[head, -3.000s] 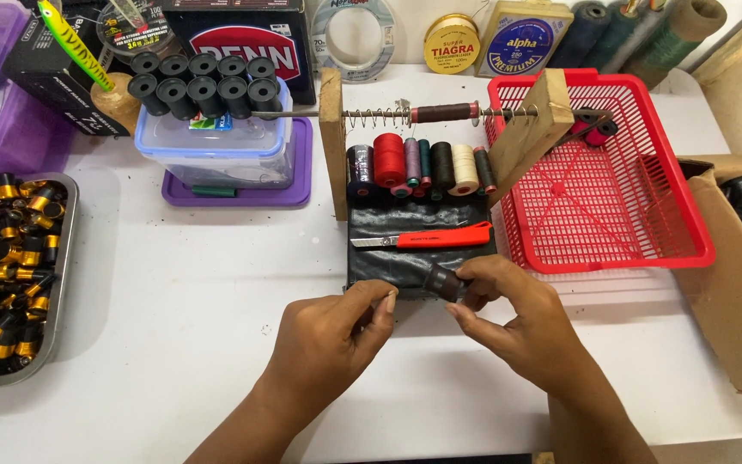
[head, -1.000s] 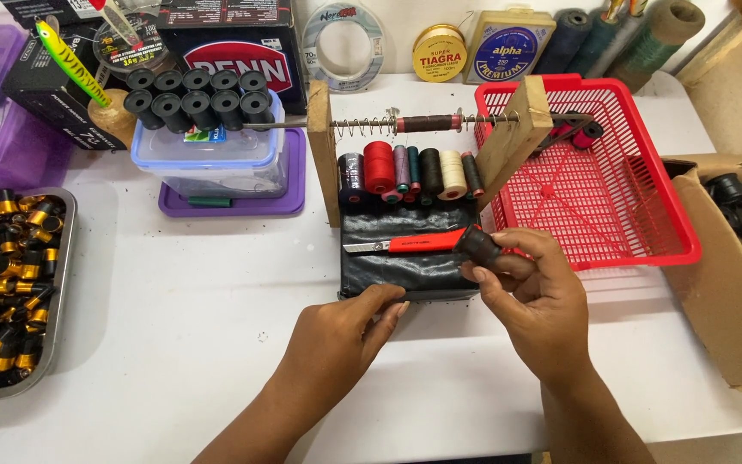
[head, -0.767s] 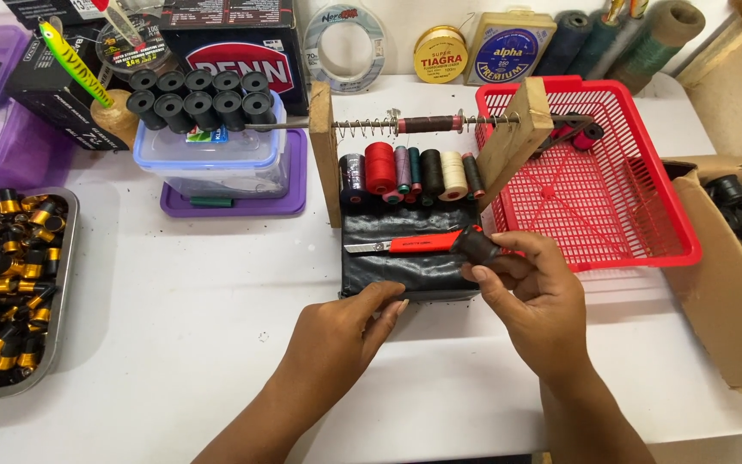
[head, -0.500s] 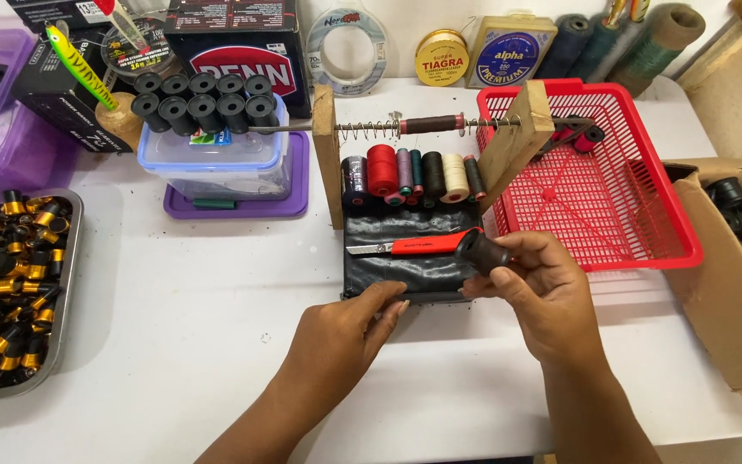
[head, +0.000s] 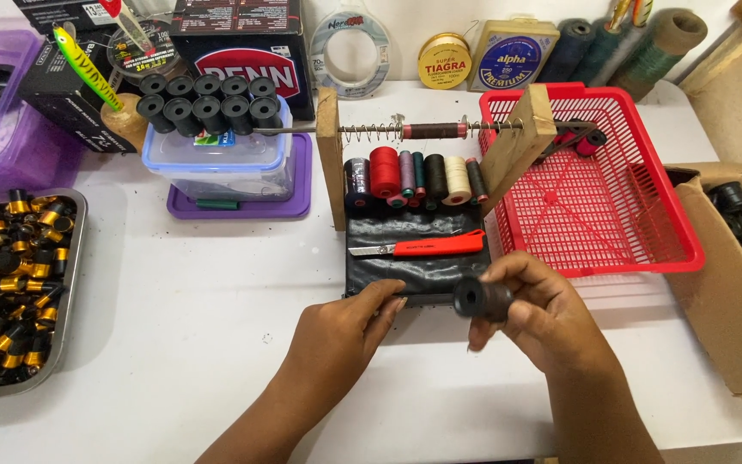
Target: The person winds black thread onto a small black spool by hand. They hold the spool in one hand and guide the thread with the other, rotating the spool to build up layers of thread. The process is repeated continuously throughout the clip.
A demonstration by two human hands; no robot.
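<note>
Black spool (head: pixel 481 298), a short cylinder with a hollow end facing the camera, is sitting clamped between the fingers and thumb of the right hand (head: pixel 543 318), which is hovering just above the white tabletop (head: pixel 182 309) at the front edge of a black mat (head: pixel 405 249). The left hand (head: pixel 337 331) is lying palm-down, its fingertips pressing the mat's near edge, fingers together and gripping nothing, a little apart from the spool. On the mat a red-handled utility knife (head: pixel 422 247) is lying flat. Behind it a wooden spool rack (head: pixel 331 159) is carrying a metal rod with a spring, and a row of thread spools (head: pixel 414 176) in red, black, cream and grey is standing beneath. To the right a red plastic basket (head: pixel 646 223) is resting beside a cardboard box (head: pixel 723 283). To the left, a clear lidded container (head: pixel 225 163) topped with black spools is sitting on a purple lid, and a metal tray (head: pixel 69 283) full of black-and-gold parts is occupying the far left edge.
</note>
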